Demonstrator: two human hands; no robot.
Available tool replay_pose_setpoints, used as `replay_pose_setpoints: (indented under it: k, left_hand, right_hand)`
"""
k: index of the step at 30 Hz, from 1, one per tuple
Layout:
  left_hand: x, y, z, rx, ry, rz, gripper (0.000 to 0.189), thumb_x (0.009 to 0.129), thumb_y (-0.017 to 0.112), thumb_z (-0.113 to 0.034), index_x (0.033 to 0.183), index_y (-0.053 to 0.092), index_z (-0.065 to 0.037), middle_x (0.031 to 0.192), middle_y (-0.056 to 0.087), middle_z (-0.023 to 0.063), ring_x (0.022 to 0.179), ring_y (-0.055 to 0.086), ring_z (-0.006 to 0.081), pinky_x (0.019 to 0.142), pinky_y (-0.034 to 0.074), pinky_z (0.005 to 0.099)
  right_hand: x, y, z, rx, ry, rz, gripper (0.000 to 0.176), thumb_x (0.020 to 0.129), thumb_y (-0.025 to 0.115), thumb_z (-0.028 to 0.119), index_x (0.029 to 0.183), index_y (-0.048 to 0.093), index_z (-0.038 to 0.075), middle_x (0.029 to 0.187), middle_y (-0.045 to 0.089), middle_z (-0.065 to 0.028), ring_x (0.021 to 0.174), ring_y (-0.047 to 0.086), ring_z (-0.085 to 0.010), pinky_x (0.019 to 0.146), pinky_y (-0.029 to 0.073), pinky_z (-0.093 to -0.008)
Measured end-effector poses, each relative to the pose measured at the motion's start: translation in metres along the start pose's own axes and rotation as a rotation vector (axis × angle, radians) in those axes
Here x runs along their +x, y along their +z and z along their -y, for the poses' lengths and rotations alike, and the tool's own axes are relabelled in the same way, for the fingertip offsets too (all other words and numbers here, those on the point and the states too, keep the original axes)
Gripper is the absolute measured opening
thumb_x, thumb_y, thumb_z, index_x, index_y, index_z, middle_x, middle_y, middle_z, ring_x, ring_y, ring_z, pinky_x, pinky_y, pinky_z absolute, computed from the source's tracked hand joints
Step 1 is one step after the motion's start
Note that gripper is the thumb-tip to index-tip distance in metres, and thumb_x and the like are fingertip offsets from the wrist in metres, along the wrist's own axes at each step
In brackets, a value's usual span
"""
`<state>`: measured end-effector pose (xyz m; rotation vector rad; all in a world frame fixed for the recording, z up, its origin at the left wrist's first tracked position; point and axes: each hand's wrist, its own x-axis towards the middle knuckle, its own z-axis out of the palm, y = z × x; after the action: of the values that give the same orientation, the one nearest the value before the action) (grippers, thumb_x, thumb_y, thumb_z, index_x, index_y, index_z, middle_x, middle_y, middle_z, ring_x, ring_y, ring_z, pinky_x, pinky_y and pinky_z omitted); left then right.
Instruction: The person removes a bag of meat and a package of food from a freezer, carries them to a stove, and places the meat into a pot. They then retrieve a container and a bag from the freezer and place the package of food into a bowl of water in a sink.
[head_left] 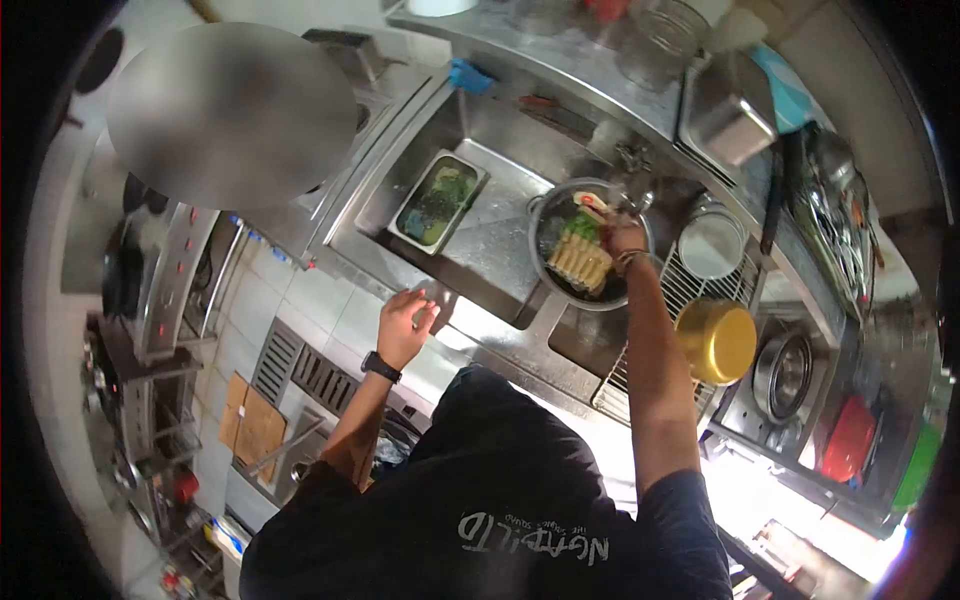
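Observation:
My right hand (622, 238) reaches into a round metal bowl (541, 262) at the sink, its fingers blurred among the food. In the bowl lie pale yellow finger-shaped pieces (580, 262) side by side, green pieces (580, 230) and a pale piece with a red spot (592, 202) close to my fingertips. I cannot tell what those fingers hold. My left hand (405, 316), a dark watch on its wrist, hovers by the sink's front edge with nothing in it, fingers bent and apart.
A rectangular steel pan (398, 222) with green contents in liquid sits in the sink basin (505, 165). To the right, a wire rack (622, 385) bears a white container (712, 245) and a gold pot (715, 342). Another person (230, 115) is at the upper left.

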<state>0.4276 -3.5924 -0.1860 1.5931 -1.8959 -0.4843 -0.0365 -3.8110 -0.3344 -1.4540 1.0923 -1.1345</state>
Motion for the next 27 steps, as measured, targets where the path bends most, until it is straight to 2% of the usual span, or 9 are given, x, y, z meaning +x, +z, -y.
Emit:
replay_pose_setpoints:
  k: [1, 3, 8, 10, 13, 19, 22, 24, 27]
  left_hand:
    - [0.018, 0.003, -0.005, -0.017, 0.027, 0.024, 0.018, 0.079, 0.072, -0.020, 0.085, 0.069, -0.004, 0.105, 0.067, 0.0180, 0.100, 0.061, 0.0382, 0.090, 0.047, 0.0449]
    - [0.054, 0.008, -0.021, -0.092, 0.089, -0.016, 0.016, 0.079, 0.072, -0.019, 0.081, 0.068, -0.003, 0.102, 0.067, 0.0193, 0.095, 0.062, 0.0381, 0.084, 0.048, 0.0464]
    - [0.157, 0.022, -0.058, 0.018, 0.320, -0.023, 0.027, 0.075, 0.074, -0.012, 0.056, 0.060, 0.001, 0.109, 0.067, 0.0162, 0.111, 0.058, 0.0339, 0.094, 0.044, 0.0419]
    - [0.189, 0.029, -0.076, 0.020, 0.417, -0.003, 0.013, 0.073, 0.075, -0.011, 0.073, 0.068, -0.001, 0.115, 0.065, 0.0155, 0.113, 0.056, 0.0350, 0.096, 0.044, 0.0424]
    - [0.222, 0.034, -0.118, -0.046, 0.472, 0.011, 0.050, 0.073, 0.076, -0.014, 0.120, 0.061, -0.008, 0.126, 0.059, 0.0162, 0.115, 0.054, 0.0354, 0.098, 0.042, 0.0425]
    - [0.245, 0.050, -0.179, 0.015, 0.299, 0.215, 0.036, 0.077, 0.077, -0.019, 0.108, 0.067, -0.005, 0.105, 0.068, 0.0158, 0.096, 0.064, 0.0302, 0.083, 0.049, 0.0377]
    - [0.228, 0.038, -0.230, -0.217, 0.588, -0.021, 0.028, 0.077, 0.076, -0.022, 0.096, 0.069, -0.003, 0.087, 0.068, 0.0134, 0.080, 0.063, 0.0319, 0.073, 0.050, 0.0390]
    - [0.225, 0.021, -0.265, -0.252, 0.660, -0.062, 0.038, 0.076, 0.079, -0.022, 0.105, 0.066, -0.002, 0.096, 0.066, 0.0149, 0.086, 0.062, 0.0311, 0.075, 0.049, 0.0384]
    - [0.234, 0.000, -0.317, -0.319, 0.649, -0.242, 0.062, 0.073, 0.081, -0.023, 0.123, 0.054, 0.001, 0.118, 0.057, 0.0204, 0.103, 0.057, 0.0335, 0.085, 0.047, 0.0393]
  right_hand:
    - [-0.012, 0.008, 0.011, -0.522, -0.122, -0.097, 0.018, 0.089, 0.051, 0.023, 0.084, 0.059, 0.008, 0.066, 0.055, -0.0074, 0.054, 0.052, -0.0213, 0.051, 0.044, -0.0341]
    - [-0.052, 0.043, 0.090, -1.330, 0.238, 0.127, 0.028, 0.087, 0.057, 0.029, 0.099, 0.064, 0.005, 0.093, 0.065, -0.0149, 0.087, 0.063, -0.0320, 0.076, 0.051, -0.0433]
    - [-0.127, 0.066, 0.176, -1.278, 0.223, -0.092, 0.033, 0.079, 0.067, 0.032, 0.101, 0.067, 0.007, 0.138, 0.045, -0.0187, 0.127, 0.041, -0.0388, 0.101, 0.039, -0.0484]
    - [-0.160, 0.067, 0.193, -1.219, 0.176, -0.114, 0.029, 0.077, 0.070, 0.028, 0.097, 0.068, 0.007, 0.147, 0.035, -0.0184, 0.134, 0.033, -0.0390, 0.104, 0.036, -0.0486]
    - [-0.225, 0.060, 0.197, -1.159, 0.083, -0.300, 0.020, 0.074, 0.072, 0.017, 0.091, 0.069, 0.006, 0.149, 0.033, -0.0172, 0.132, 0.036, -0.0386, 0.104, 0.037, -0.0468]
    - [-0.418, 0.090, 0.208, -0.947, 0.583, -0.751, 0.014, 0.080, 0.068, 0.013, 0.078, 0.065, 0.000, 0.138, 0.049, -0.0154, 0.115, 0.053, -0.0356, 0.095, 0.045, -0.0422]
    - [-0.524, 0.123, 0.200, -0.738, 1.017, -0.916, 0.020, 0.081, 0.069, 0.014, 0.073, 0.061, -0.002, 0.138, 0.048, -0.0213, 0.117, 0.053, -0.0378, 0.096, 0.044, -0.0414]
    - [-0.587, 0.160, 0.191, -1.074, 1.064, -1.001, 0.022, 0.081, 0.070, 0.018, 0.076, 0.062, -0.002, 0.136, 0.048, -0.0249, 0.116, 0.053, -0.0371, 0.095, 0.045, -0.0409]
    - [-0.667, 0.202, 0.172, -0.723, 1.631, -0.936, 0.022, 0.080, 0.070, 0.021, 0.083, 0.064, 0.000, 0.131, 0.052, -0.0261, 0.114, 0.055, -0.0381, 0.094, 0.045, -0.0420]
